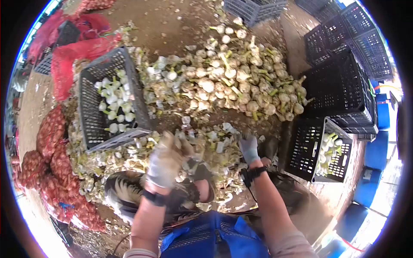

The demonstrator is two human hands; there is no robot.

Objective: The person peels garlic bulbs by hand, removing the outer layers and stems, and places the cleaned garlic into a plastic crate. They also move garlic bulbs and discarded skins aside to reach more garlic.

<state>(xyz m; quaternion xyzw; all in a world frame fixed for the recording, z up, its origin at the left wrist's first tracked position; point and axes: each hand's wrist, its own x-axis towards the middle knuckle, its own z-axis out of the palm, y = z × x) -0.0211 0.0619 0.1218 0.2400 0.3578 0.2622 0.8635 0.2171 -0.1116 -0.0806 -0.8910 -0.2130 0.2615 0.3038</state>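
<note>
My left hand (164,161), in a pale work glove and blurred by motion, is over the peelings in front of my legs. Its fingers are too smeared to read. My right hand (249,148), also gloved, hangs low over the peelings (219,144) near my right knee; what its fingers hold, if anything, is too small to make out. Beyond both hands lies a large pile of garlic bulbs (241,81) with stem stubs. At the left stands a dark crate (140,92), partly filled with cleaner white bulbs (115,101).
Red mesh sacks (71,185) lie at the left, with red netting (64,64) above them. Large black crates (337,86) stand at the right, beside a smaller crate (305,150) holding white bulbs. A grey crate (254,12) is at the top. Blue containers (369,187) line the right edge.
</note>
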